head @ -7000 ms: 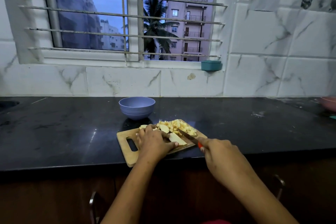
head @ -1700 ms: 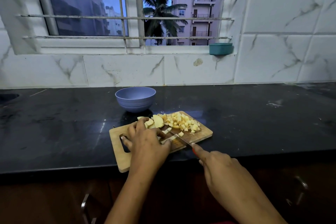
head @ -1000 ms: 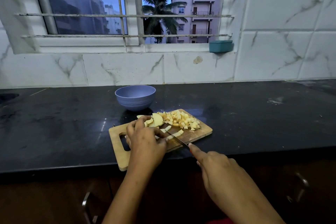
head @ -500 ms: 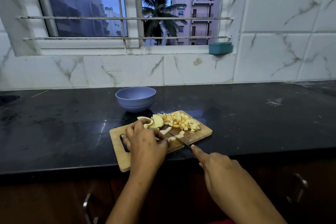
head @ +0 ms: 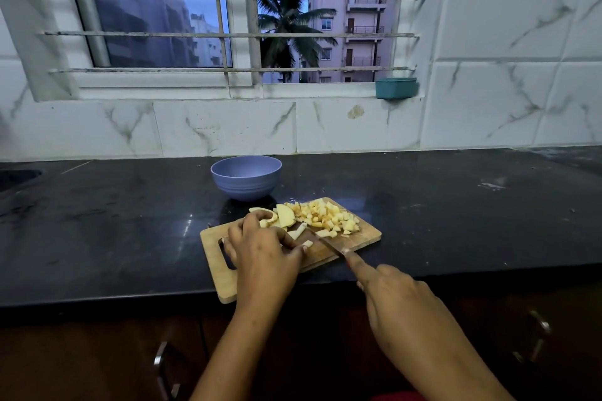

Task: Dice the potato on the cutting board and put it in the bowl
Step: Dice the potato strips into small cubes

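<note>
**Potato strips [head: 301, 232] pinned on the cutting board [head: 213, 267]**

The left hand [head: 264, 254] lies knuckles-up on the middle of the board. Its fingers curl down over the pale strips and its thumb is tucked beside a short piece on the near side, holding them in place. The right hand [head: 397, 299] grips the knife [head: 325, 242] with the index finger stretched along the spine; the handle is hidden in the fist. The blade slants from near right toward far left, its tip at the strips just right of the left fingertips. Just beyond the left fingers sit a few uncut slices [head: 286, 215]. To their right a heap of diced cubes [head: 330, 218] covers the board's far right part. The board lies skewed on the black countertop [head: 456, 205], its near corner reaching the counter's edge. The blue bowl [head: 246, 185] stands on the counter just past the board's far edge. At far right, a teal tub [head: 395, 88] sits on the window sill.
</note>
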`<state>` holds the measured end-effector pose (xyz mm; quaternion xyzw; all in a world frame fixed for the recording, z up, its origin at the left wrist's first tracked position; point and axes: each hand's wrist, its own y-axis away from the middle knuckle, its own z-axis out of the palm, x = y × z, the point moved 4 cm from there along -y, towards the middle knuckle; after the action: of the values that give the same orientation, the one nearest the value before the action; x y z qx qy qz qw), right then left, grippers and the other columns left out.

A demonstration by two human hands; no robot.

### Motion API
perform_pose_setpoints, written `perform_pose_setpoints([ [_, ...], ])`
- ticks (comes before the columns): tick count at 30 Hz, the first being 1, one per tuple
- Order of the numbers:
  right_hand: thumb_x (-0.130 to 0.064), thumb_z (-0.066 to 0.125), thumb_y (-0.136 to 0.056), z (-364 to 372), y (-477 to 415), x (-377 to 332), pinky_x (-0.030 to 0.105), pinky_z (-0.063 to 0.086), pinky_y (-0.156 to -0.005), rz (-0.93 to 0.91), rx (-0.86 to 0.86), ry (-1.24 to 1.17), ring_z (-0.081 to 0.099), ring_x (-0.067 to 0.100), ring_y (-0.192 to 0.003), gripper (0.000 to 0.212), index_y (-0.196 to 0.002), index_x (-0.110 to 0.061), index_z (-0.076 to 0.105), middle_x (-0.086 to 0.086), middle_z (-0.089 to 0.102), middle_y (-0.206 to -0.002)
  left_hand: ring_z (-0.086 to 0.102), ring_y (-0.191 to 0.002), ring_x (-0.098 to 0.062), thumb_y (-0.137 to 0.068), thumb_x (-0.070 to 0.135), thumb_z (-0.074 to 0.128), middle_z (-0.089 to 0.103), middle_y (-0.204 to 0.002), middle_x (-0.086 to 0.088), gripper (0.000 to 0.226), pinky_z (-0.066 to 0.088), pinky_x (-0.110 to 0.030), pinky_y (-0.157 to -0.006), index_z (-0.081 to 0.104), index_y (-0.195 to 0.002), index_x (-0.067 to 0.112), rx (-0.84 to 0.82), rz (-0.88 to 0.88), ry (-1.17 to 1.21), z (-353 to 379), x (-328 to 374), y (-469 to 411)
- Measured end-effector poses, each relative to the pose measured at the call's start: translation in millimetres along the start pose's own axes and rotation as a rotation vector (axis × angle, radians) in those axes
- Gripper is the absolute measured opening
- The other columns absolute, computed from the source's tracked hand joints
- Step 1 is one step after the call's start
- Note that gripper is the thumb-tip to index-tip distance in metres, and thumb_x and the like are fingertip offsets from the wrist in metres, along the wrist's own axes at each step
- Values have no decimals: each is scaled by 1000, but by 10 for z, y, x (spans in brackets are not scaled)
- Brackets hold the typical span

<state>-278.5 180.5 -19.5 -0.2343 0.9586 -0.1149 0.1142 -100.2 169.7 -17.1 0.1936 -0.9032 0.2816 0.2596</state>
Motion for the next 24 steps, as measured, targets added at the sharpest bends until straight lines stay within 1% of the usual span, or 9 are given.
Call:
perform_pose_setpoints([
  [5, -19, 36, -102, 30, 1, -29, 20, 34, -61, -32, -37, -72, 42, 12, -79, 63, -150, -42, 2, -8, 37, -94, 18, -128, -16, -75, 40, 75, 38, -136, 11, 15, 21, -47, -112, 75, -84, 28, -14, 16, 23, 7, -4, -24],
  [9, -21, 32, -103, 18, 4, -27, 25, 44, -78, -37, -43, -138, 52, 12, -90, 58, -149, -45, 6, -9, 43, -98, 17, -130, -16, -78, 36, 74, 37, -138, 11, 13, 20, -43, -112, 75, -88, 27, -67, 11, 35, -6, -2, -29],
  [13, -20, 33, -103, -21, -15, -22, 25, 47, -82, -18, -110, -141, 57, 12, -99, 57, -150, -43, 10, -9, 48, -99, 17, -130, -17, -79, 36, 73, 37, -137, 11, 14, 20, -42, -112, 75, -89, 28, -81, 6, 33, -7, -7, -36],
  [15, -17, 34, -102, -19, -29, -21, 26, 47, -80, -18, -141, -106, 57, 14, -96, 60, -150, -43, 9, -9, 47, -96, 17, -129, -17, -78, 36, 74, 38, -136, 11, 14, 21, -39, -111, 75, -88, 27, -60, -5, 34, -3, -9, -31],
  [17, -15, 36, -102, -14, -24, -18, 25, 45, -71, -34, -136, -64, 51, 12, -81, 63, -150, -43, 6, -10, 39, -85, 17, -128, -17, -77, 37, 75, 39, -134, 10, 14, 23, -37, -108, 75, -85, 26, -32, -18, 39, -2, -15, -20],
  [19, -16, 36, -102, -21, -7, -18, 20, 37, -57, -55, -90, -14, 40, 7, -67, 64, -150, -43, 2, -10, 31, -78, 18, -127, -16, -75, 39, 75, 40, -132, 10, 15, 25, -36, -106, 75, -82, 25, -8, -25, 48, -2, -21, -10],
  [20, -17, 35, -102, -25, 1, -20, 19, 31, -52, -52, -68, 10, 35, 7, -64, 65, -150, -43, -1, -10, 29, -79, 18, -126, -16, -75, 39, 76, 40, -132, 10, 16, 27, -35, -106, 75, -82, 25, 2, -24, 52, -6, -23, -8],
  [22, -17, 34, -102, -32, 7, 0, 20, 29, -52, -35, -32, 41, 37, 9, -68, 65, -149, -43, -3, -8, 31, -85, 19, -127, -15, -76, 39, 75, 40, -132, 10, 16, 27, -38, -108, 75, -81, 24, 13, -14, 39, -2, -12, -4],
  [24, -18, 34, -102, -44, 2, 30, 21, 38, -60, -24, -1, 43, 42, 12, -75, 64, -149, -44, -2, -9, 34, -90, 18, -127, -15, -76, 39, 75, 39, -134, 11, 16, 26, -41, -110, 75, -81, 24, 9, -5, 29, 6, -2, -2],
])
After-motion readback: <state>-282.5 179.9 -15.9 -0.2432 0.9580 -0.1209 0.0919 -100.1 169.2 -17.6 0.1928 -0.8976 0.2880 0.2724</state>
